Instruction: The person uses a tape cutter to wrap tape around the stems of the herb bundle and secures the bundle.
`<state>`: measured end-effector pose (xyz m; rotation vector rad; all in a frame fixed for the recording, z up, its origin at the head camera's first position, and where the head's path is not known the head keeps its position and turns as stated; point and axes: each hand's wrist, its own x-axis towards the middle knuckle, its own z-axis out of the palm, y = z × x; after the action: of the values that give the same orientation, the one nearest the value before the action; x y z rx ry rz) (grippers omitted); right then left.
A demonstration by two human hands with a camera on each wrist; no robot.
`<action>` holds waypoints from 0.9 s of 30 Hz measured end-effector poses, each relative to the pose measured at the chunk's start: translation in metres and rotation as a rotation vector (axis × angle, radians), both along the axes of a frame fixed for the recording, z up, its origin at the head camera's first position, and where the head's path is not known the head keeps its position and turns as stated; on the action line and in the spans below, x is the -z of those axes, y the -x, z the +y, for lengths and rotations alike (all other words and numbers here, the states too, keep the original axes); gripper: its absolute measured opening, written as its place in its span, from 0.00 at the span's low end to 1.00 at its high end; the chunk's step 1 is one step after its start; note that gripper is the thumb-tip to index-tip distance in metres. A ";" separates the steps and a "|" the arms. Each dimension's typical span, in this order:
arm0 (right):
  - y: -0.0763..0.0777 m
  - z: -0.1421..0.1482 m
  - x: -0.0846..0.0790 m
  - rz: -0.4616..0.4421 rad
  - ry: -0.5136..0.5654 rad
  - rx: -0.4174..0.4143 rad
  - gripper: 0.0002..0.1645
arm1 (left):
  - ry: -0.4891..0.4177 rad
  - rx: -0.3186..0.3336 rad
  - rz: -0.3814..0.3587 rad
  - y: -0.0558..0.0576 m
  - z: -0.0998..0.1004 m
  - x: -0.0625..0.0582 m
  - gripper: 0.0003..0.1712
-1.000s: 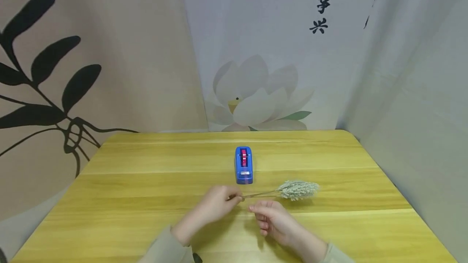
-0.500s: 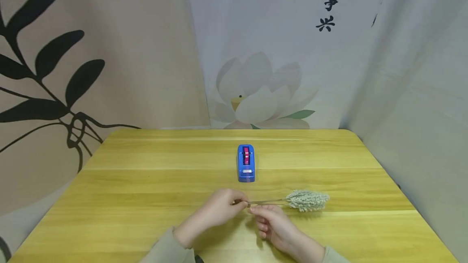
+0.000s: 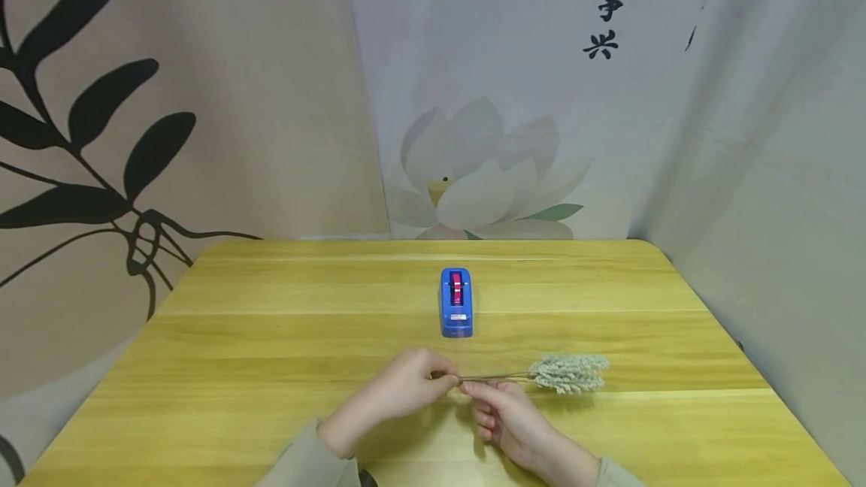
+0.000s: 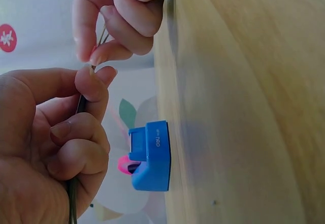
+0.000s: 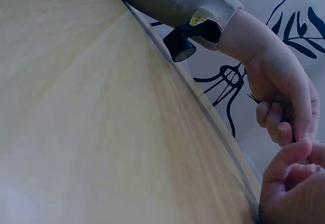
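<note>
And here are both hands, meeting over the front part of the wooden surface [image 3: 271, 389]! The left hand [image 3: 414, 382] has its fingers curled round a thin bundle of stems [image 3: 497, 378], thumb and forefinger tight on them. Right alongside, the right hand [image 3: 509, 418] pinches the same stems between thumb and forefinger, its other fingers folded in, the two sets of fingertips all but meeting. Follow the stems out to the person's right and there's the pale green tuft [image 3: 568, 373], past the right fingertips, lying level. At the other end, the left wrist view has them running down through the left palm, and the right wrist view catches their tips poking out by that hand.

Just beyond, well in the middle, stands the blue tape dispenser [image 3: 456, 303], pinkish-red roll [image 3: 456, 288] in its top, neither hand touching it. Behind it all hangs the cloth [image 3: 291, 126], with a pale lotus [image 3: 487, 171] and dark leaves [image 3: 158, 152].
</note>
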<state>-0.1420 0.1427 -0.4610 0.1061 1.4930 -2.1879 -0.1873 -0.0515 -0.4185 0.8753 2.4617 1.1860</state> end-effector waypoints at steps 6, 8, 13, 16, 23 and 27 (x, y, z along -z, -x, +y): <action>0.000 0.001 0.001 0.005 -0.016 0.013 0.18 | -0.001 0.010 -0.005 0.000 0.001 -0.001 0.05; 0.000 0.001 0.001 0.005 -0.022 0.017 0.20 | 0.005 -0.004 -0.015 0.000 0.002 -0.001 0.04; 0.000 0.000 0.002 0.010 -0.045 0.033 0.22 | -0.013 -0.026 -0.025 0.000 0.002 -0.002 0.02; -0.001 -0.002 0.001 0.023 -0.066 0.056 0.21 | -0.030 -0.021 -0.016 0.000 0.002 -0.003 0.04; -0.002 -0.007 0.000 0.047 -0.103 0.133 0.15 | -0.025 -0.018 -0.003 0.000 0.002 -0.001 0.06; -0.002 -0.008 -0.001 0.042 -0.110 0.157 0.15 | -0.023 -0.015 -0.014 0.001 0.003 -0.001 0.05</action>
<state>-0.1398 0.1351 -0.4599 0.2229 1.6800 -2.2403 -0.1879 -0.0489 -0.4177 0.8529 2.4524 1.2239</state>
